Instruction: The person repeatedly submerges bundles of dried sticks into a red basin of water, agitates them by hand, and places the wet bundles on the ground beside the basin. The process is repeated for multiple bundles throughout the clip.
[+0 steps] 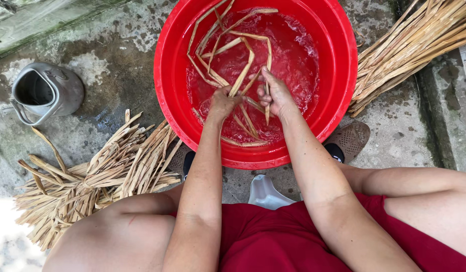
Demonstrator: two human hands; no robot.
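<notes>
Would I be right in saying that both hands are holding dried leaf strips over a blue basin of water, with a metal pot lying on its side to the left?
Not quite: the basin is red, not blue, as the head view shows. The rest holds: the left hand and right hand grip the dried leaf strips over the water, and the metal pot lies on its side to the left.

One red basin [338, 60], one metal jug [44, 93], two leaf piles [91, 176], two hands [223, 103]

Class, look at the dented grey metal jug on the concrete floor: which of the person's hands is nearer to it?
Left. The left hand is nearer the grey metal jug; the right hand lies farther away.
</notes>
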